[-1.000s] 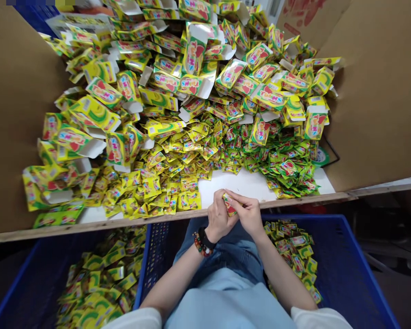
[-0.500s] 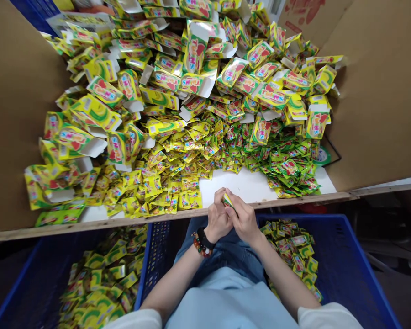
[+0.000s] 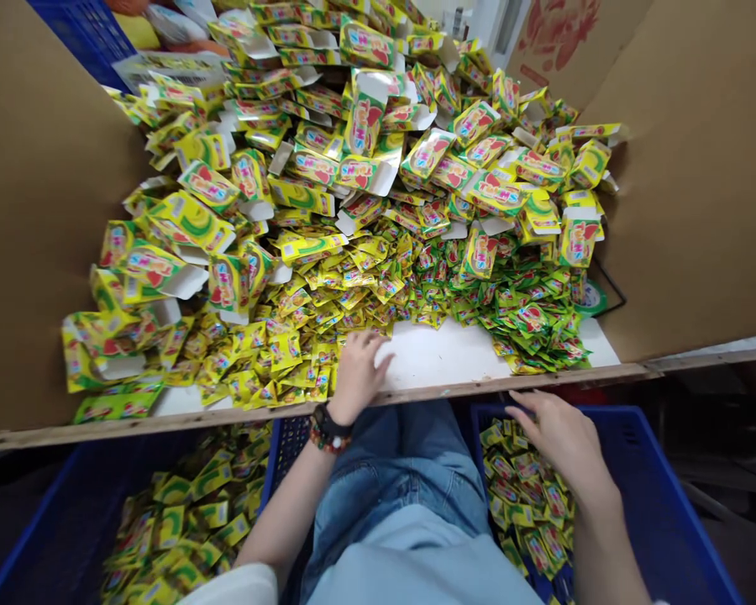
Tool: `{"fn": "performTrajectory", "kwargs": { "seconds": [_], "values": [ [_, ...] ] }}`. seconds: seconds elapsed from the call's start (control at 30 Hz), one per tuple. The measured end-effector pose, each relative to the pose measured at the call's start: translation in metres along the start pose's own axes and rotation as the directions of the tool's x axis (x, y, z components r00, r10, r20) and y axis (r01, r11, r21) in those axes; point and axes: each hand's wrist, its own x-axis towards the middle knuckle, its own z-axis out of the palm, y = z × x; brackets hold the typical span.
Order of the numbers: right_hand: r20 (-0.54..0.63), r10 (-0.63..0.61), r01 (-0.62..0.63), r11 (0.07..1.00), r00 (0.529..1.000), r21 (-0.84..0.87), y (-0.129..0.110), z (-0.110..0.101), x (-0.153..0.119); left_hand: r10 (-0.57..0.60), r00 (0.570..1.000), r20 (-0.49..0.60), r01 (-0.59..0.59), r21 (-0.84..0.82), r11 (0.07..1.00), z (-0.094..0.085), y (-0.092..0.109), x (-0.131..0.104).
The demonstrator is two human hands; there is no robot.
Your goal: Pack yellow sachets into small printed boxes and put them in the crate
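My left hand [image 3: 360,375], with a dark band and beads at its wrist, is over the right edge of the yellow sachets [image 3: 282,346]. Its thumb stands apart from the fingers and nothing shows in it; whether the fingertips touch a sachet I cannot tell. My right hand [image 3: 560,433] hovers over the blue crate on the right [image 3: 652,470], fingers apart, holding nothing. Small filled yellow boxes [image 3: 532,496] lie in that crate below it. Green sachets [image 3: 535,315] are heaped on the white tabletop [image 3: 441,357] between the two hands' far sides.
Open-ended yellow cartons [image 3: 312,168] are piled high behind the sachets. Cardboard walls [image 3: 699,193] flank the tabletop, and a wooden strip [image 3: 441,393] runs along its front edge. Another blue crate [image 3: 44,512] with yellow boxes stands at lower left.
My hands were together at the table edge around a small yellow-green box. They have parted: the left moved left to the yellow sachets, the right moved right over the crate, without the box.
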Motion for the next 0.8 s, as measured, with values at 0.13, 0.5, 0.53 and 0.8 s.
{"fn": "performTrajectory", "kwargs": {
  "seconds": [0.13, 0.5, 0.53, 0.8],
  "values": [
    [0.091, 0.024, -0.019, 0.998, 0.996, -0.051, -0.006, 0.049, 0.057, -0.037, 0.997, -0.064, 0.054, 0.294, 0.954, 0.001, -0.026, 0.057],
    [0.142, 0.075, -0.061, 0.993, 0.987, -0.100, -0.007, 0.108, 0.136, 0.188, 0.982, -0.031, -0.161, 0.391, 0.906, 0.008, -0.046, 0.090],
    [0.140, 0.064, -0.055, 0.996, 0.988, -0.066, -0.005, 0.105, 0.132, 0.184, 0.983, -0.015, -0.163, 0.402, 0.901, 0.009, -0.045, 0.092],
    [0.046, -0.016, 0.001, 0.953, 0.999, 0.302, -0.027, 0.083, 0.116, 0.152, 0.987, -0.046, -0.149, 0.055, 0.987, 0.003, -0.025, 0.098]
  ]
}}
